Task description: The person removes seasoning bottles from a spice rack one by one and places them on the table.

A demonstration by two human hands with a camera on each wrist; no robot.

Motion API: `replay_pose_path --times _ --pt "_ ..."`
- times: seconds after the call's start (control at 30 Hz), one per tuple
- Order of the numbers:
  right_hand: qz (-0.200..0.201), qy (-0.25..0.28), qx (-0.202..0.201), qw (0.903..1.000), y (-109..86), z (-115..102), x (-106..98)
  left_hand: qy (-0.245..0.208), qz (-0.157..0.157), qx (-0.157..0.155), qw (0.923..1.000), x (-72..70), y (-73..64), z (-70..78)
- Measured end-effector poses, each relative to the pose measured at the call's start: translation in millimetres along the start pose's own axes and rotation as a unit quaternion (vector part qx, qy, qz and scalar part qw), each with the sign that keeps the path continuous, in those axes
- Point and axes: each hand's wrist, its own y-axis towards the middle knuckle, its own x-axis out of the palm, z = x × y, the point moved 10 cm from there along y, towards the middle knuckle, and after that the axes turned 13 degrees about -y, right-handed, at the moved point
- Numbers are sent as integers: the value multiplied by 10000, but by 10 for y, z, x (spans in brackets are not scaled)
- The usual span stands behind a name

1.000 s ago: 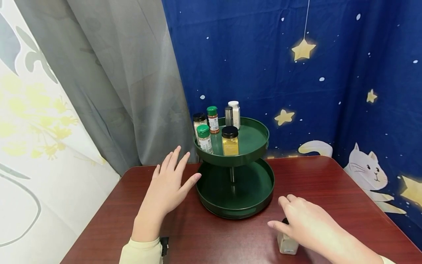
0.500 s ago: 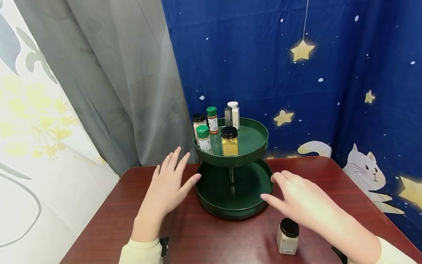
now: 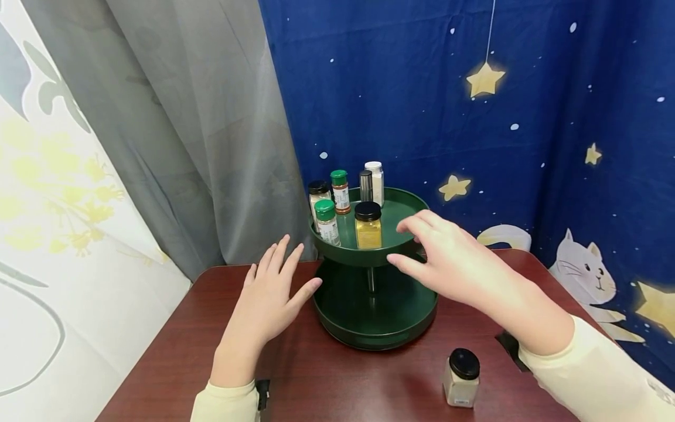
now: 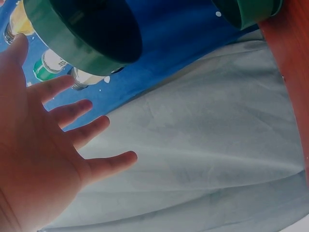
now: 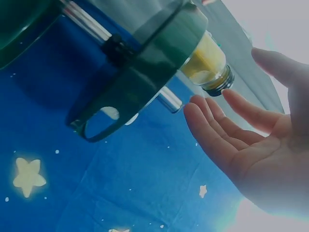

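Observation:
A dark green two-tier round stand point(image 3: 369, 256) is at the middle of the table in the head view. Its upper tray bears a black-lidded jar of yellow contents point(image 3: 368, 233), two green-capped spice bottles point(image 3: 327, 227) and several other containers. My right hand point(image 3: 453, 258) hovers at that tray's right side, fingers slightly bent and holding nothing. In the right wrist view its fingertips are near the yellow jar point(image 5: 210, 63); contact cannot be told. Left of the stand, my left hand point(image 3: 266, 299) is spread and holds nothing. A black-lidded jar of pale contents point(image 3: 461, 384) stands upright at front right.
The lower tray point(image 3: 375, 340) sits on the red-brown table point(image 3: 337, 387). Behind it hang a grey curtain point(image 3: 211, 146) and a blue star-patterned curtain point(image 3: 411, 88). At the back of the upper tray are a white-lidded jar point(image 3: 377, 184) and a dark cylinder point(image 3: 366, 186).
My right hand has moved from over the pale jar, up and left to the upper tray's right side. The pale jar stays on the table. My left hand has barely moved.

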Motion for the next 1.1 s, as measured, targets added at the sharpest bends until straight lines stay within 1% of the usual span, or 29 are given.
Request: replay_pose_path --times 0.13,0.27,0.43,0.57,0.8,0.97,1.1 --pt "-37 56 53 10000 118 -24 -15 -18 -25 35 10000 -3 2 23" --pt "-170 27 137 9998 254 -38 17 -17 -34 69 10000 -12 1 51" --pt "-539 -27 319 9980 429 -46 112 -73 -60 58 9999 -5 -14 67" --pt "-724 -52 405 9965 527 -49 178 -157 -9 148 9998 0 -19 91" --pt "-789 21 431 9959 625 -41 275 -345 68 339 9988 19 -22 162" --pt "-838 160 442 9954 668 -40 328 -392 253 543 9974 -3 -38 246" --pt "-845 318 364 9952 680 -70 357 -398 407 690 9960 -25 -69 304"
